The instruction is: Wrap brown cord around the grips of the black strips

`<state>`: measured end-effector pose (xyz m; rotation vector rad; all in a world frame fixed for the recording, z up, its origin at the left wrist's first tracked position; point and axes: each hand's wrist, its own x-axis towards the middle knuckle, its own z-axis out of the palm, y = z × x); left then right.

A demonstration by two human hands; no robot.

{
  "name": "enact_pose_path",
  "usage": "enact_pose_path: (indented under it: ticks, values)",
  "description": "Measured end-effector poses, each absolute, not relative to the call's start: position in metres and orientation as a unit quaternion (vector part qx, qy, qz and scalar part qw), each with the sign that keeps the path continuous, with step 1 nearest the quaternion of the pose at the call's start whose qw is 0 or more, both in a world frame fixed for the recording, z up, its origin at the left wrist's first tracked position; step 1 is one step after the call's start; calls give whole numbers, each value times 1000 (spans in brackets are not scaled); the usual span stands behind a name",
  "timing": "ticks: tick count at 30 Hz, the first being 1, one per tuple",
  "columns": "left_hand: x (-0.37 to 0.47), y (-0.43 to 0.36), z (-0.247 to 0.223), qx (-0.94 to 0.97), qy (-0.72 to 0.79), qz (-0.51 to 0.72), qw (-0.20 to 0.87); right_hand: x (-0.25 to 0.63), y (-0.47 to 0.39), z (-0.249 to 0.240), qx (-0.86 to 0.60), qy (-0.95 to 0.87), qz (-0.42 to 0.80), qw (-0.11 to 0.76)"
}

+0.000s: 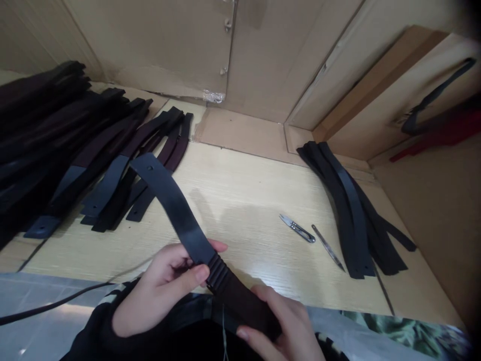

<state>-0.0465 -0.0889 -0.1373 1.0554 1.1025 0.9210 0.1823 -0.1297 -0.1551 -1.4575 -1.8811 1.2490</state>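
Observation:
Between my two hands is a dark strap (184, 213) with a smooth blue-black end, a ribbed band near its middle and a brown-black lower part. My left hand (165, 286) grips it just beside the ribs, thumb on top and fingers beneath. The lower part is held in my right hand (285, 321), thumb on one side and fingers on the other. A pale thread hangs from the strap near the ribs. The strap's punched end points up and left, above the table. Its lowest end is hidden by my right hand.
A big pile of similar straps (75, 130) covers the table's left side. Thread snips (296, 228) and a slim metal tool (327, 248) lie right of centre, beside a smaller stack of straps (345, 210). Cardboard walls (259, 60) enclose the back and right.

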Motion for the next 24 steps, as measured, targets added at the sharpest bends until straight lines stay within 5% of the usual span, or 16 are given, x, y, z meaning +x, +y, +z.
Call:
enact_pose_path:
  ticks: [6,11,14,19,24]
  values:
    - [-49,-96,-136,563,447,382,581,205,-116,-160,-315,-488,808,103]
    - [-46,-92,-138,628,430,386,521,207,-121,-173,-291,-399,864,94]
    - [-47,-87,-141,649,429,389,493,206,-124,-168,-351,-474,799,115]
    - [-50,-89,-142,624,422,400,522,211,-131,-152,-535,-639,501,233]
    - [-48,-100,-145,588,433,420,539,212,-133,-156,-559,-721,289,290]
